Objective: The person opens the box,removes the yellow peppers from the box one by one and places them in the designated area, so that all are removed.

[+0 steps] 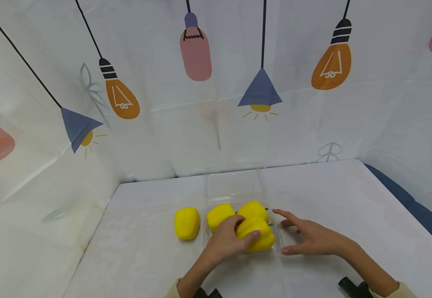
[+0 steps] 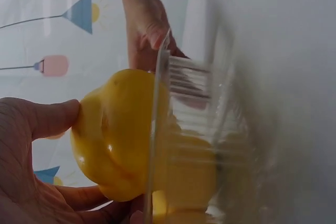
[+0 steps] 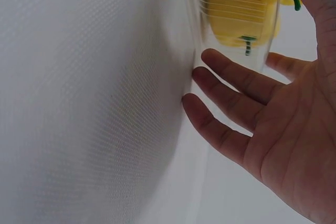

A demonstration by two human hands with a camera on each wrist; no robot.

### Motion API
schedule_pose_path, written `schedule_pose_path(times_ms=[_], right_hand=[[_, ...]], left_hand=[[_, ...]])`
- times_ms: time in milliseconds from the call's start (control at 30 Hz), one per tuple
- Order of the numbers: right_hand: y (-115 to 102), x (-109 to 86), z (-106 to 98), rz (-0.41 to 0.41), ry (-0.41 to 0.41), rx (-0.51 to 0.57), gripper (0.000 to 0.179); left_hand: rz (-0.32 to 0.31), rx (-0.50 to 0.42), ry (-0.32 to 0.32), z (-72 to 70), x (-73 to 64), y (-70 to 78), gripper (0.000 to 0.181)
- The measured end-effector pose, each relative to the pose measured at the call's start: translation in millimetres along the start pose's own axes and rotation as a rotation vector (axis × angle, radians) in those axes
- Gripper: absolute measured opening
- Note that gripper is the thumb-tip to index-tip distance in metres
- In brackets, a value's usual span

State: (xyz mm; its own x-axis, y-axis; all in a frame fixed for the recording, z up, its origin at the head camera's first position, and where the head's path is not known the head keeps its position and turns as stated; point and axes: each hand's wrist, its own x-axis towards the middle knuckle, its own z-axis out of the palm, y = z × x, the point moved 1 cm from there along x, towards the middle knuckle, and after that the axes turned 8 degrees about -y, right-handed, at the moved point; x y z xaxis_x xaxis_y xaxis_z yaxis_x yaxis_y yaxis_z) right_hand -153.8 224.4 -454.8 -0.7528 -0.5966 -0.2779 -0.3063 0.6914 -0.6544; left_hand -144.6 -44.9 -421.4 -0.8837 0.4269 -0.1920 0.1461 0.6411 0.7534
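Note:
My left hand (image 1: pixel 228 240) grips a yellow bell pepper (image 1: pixel 256 235) at the near right part of a clear plastic container (image 1: pixel 234 184). In the left wrist view the thumb and fingers are spread round that bell pepper (image 2: pixel 118 135), which overlaps the container's rim. Two more yellow peppers, one at the left (image 1: pixel 220 216) and one at the back right (image 1: pixel 253 210), sit in the container. Beside its right wall my right hand (image 1: pixel 310 238) holds nothing, fingers extended. The right wrist view shows those fingers (image 3: pixel 226 98) close to the clear wall, with a green stem (image 3: pixel 248 45) behind it.
Another yellow bell pepper (image 1: pixel 187 223) lies on the white table (image 1: pixel 145 244), left of the container. The container's lid stands folded back at the far side. Behind the table hangs a white cloth (image 1: pixel 156 140) printed with lamps. A dark blue surface (image 1: pixel 406 198) shows beyond the right edge.

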Motion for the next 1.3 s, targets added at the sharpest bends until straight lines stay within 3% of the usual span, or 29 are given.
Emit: schedule_pose_path(times_ms=[433, 900, 1300], right_hand=[[-2.2, -0.4, -0.3, -0.001, 0.001, 0.003, 0.095], [-2.3, -0.8, -0.5, -0.008, -0.002, -0.003, 0.096], [-1.7, -0.9, -0.3, -0.002, -0.001, -0.002, 0.096]], left_hand=[[0.033, -0.025, 0.107, -29.0, -9.1, -7.2, 0.058], [0.043, 0.012, 0.308, -50.5, -20.1, -17.5, 0.062], [0.024, -0.026, 0.444, -67.6, -28.2, -30.3, 0.063]])
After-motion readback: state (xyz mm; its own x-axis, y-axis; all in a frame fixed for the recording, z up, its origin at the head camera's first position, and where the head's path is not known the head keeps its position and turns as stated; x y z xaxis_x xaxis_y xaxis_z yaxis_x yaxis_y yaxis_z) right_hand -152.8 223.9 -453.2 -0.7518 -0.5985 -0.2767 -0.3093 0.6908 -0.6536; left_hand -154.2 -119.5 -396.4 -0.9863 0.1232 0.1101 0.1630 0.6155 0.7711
